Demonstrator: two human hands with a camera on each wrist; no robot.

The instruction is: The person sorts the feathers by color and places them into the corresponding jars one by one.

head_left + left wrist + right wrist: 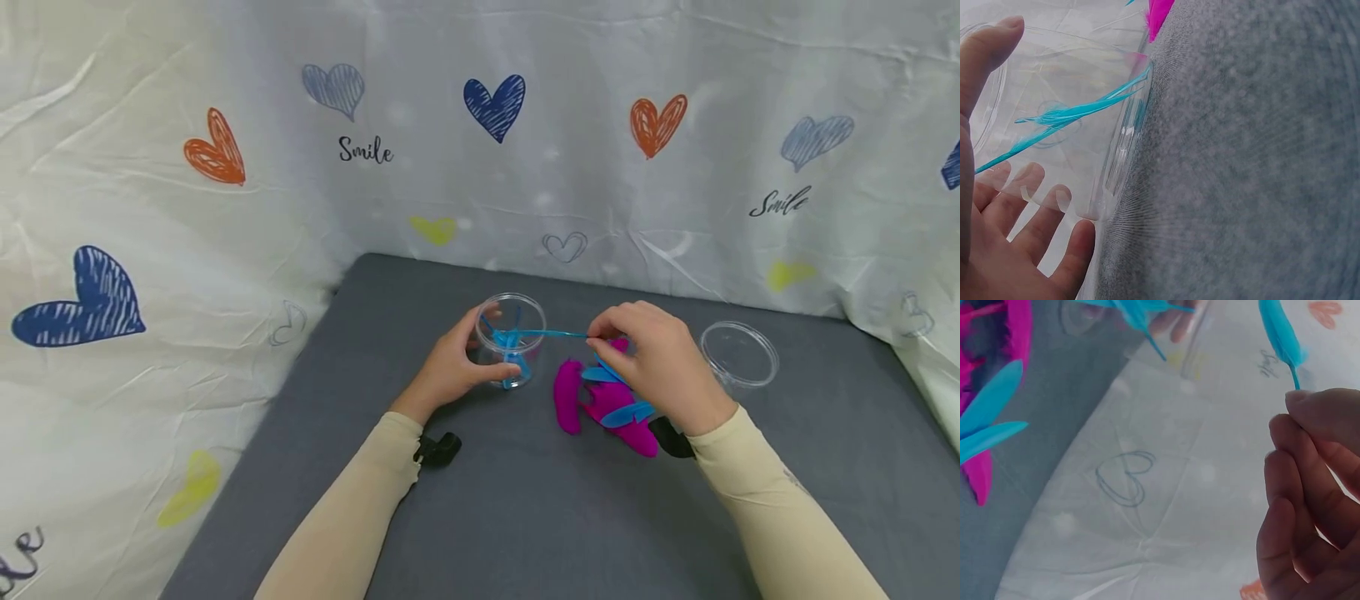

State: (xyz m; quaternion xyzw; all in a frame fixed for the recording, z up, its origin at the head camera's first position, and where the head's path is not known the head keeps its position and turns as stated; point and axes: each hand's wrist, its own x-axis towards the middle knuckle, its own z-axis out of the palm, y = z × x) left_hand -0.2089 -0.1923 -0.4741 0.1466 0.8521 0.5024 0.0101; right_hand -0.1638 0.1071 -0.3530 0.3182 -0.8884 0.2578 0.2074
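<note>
A clear, round plastic jar [528, 357] is held by the left hand [456, 360], with the thumb bent round one side and the fingers placed along the other. The jar is stood upright on the grey, cloth-covered surface [525, 517], and it is likely gripped like this so that it is not tipped over.

A thin, bright blue feather [1280, 331] is pinched by the right hand [654, 362], between the thumb and a fingertip. It is held by its bare stem, perhaps so that the soft part is not squashed. In the head view, its far end is seen across the top of the jar; whether it is inside cannot be told. Some loose blue feathers [517, 369] are seen in the jar, crossed over one another.

A heap of deep pink feathers [637, 438], with a few flat blue feathers [628, 415] laid on it, is placed near the right hand, where it can be reached easily. A clear, round plastic lid [738, 354] is set on the surface to the right of that hand, well apart from the jar, so the jar's top is left uncovered.
</note>
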